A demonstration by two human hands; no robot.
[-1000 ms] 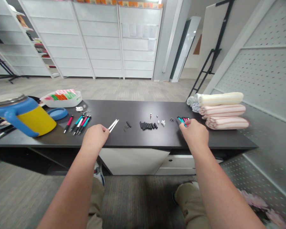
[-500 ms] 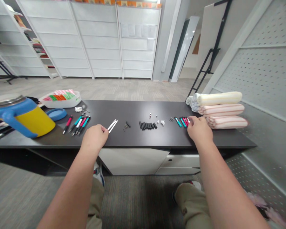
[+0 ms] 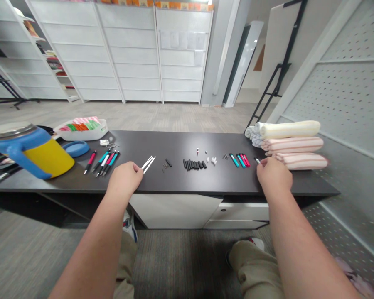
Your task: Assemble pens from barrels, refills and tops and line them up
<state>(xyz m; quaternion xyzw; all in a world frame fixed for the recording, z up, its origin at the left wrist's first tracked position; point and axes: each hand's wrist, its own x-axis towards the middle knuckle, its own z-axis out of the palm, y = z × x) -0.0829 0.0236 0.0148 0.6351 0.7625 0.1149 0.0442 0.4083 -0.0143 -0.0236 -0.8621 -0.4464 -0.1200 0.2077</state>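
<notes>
My left hand (image 3: 124, 178) rests at the front of the dark table, its thumb and finger pinched on the near end of thin white pen refills (image 3: 148, 164). At the right, my right hand (image 3: 274, 175) is closed on a white pen barrel (image 3: 257, 160), only the tip of which shows. Left of it lie teal pen barrels (image 3: 234, 160) and red pen barrels (image 3: 244, 160) in a row. Several black grips (image 3: 195, 165) line up mid-table. Small springs (image 3: 165, 166) and a lone black grip (image 3: 168, 162) sit beside the refills.
White pen bits (image 3: 213, 160) and metal clips or springs (image 3: 225, 156) dot the table (image 3: 174, 141). Whole pens (image 3: 106, 162), a blue lid (image 3: 75, 148), a yellow-blue jug (image 3: 46, 153) and a white tray (image 3: 84, 135) occupy the left. Rolled towels (image 3: 296, 145) are stacked right.
My right hand has moved right, away from the red barrels, leaving them fully visible; a white barrel end now shows at its fingertips. My left hand stays by the refills.
</notes>
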